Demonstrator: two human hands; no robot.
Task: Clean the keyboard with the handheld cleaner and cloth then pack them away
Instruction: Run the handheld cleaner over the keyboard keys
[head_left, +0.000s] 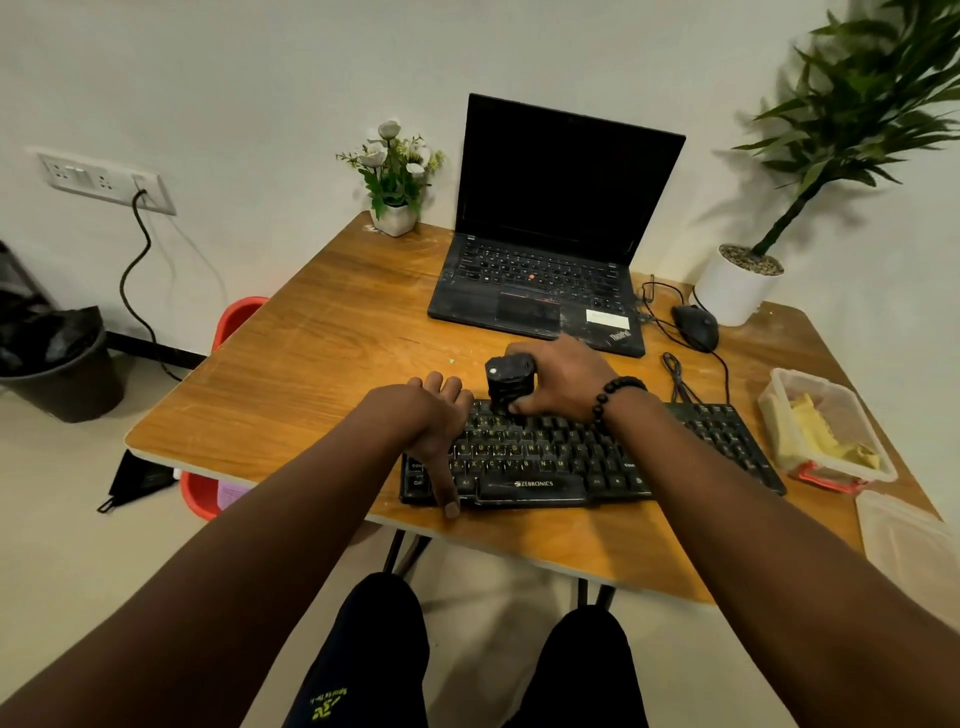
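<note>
A person seated at a wooden table (311, 332) looks down at both bare forearms reaching forward over a black keyboard (582, 457) that lies near the table's front edge, its long axis running left to right across the body. The right hand (561, 379) has its fingers curled round a small black handheld cleaner (509, 384), held upright with its lower end on the top rows of keys, left of the keyboard's middle. The left hand (436, 421) rests flat on the keyboard's left end, fingers straight over the far edge and thumb stretched down past the near edge, holding nothing and apparently steadying the board. Most of the uncleaned length seems to lie to the right of the cleaner, so the coming strokes would likely run along the long axis, on the right hand's own side. Well apart on the right of the table stands a clear plastic box (779, 384) with red clips, open, holding a crumpled yellow cloth (826, 436); its pale lid (904, 540) seems to lie just in front of it, though the picture is soft there. Behind the keyboard sit an open laptop (550, 228) with a dark screen and a wired mouse (696, 325).
</note>
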